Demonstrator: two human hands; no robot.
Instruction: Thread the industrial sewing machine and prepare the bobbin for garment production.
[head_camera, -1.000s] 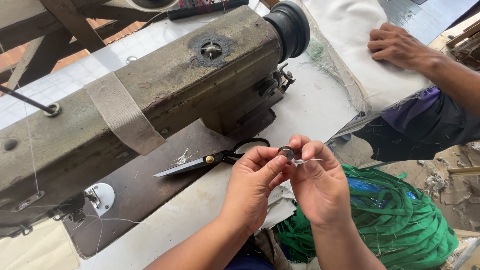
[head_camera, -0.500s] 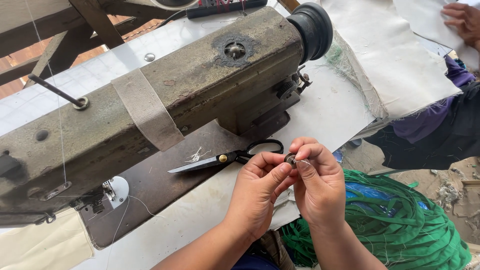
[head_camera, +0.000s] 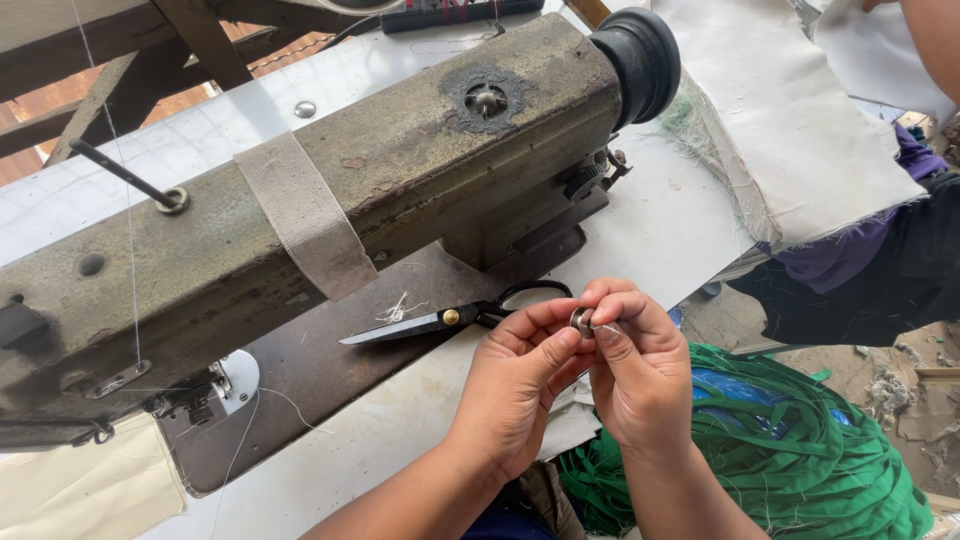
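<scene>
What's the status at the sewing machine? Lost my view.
Left hand and right hand both pinch small metal bobbin. Scissors lie beside, untouched.

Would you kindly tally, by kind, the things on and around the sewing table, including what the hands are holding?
Old olive-green metal sewing machine: 1
Black-handled steel scissors: 1
Small round metal bobbin, pinched by the left hand and right hand: 1
Pile of green fabric strips: 1
Off-white cloth pieces: 2
Total: 6
</scene>
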